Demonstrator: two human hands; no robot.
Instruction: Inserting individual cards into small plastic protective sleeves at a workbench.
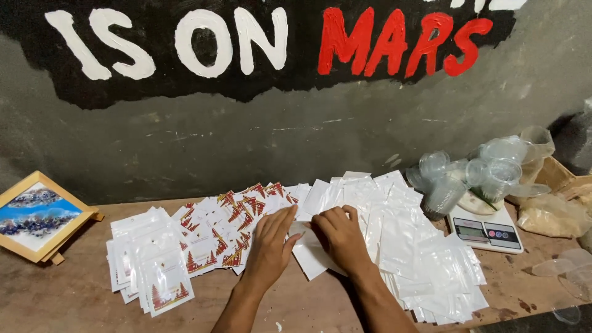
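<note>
Both hands down flat on the spread of pouches, mid-desk. Left hand [269, 242] pressing palm-down, fingers together, at the edge of the printed pouches [231, 237] with red tree shapes. Right hand [341, 237] knuckled over a plain white pouch [310, 256] lying just beneath it on the wooden desk [74, 296]. Grip on neither side closed round anything: flat, resting contact only. Best done, by the look of it, with a light press from the left to pin the fan and a single-pouch pinch at a corner from the right, avoiding a drag on the slippery white pouches [410, 246] overlapped alongside. Scale [487, 231] with clear cups [468, 176] well off right.
</note>
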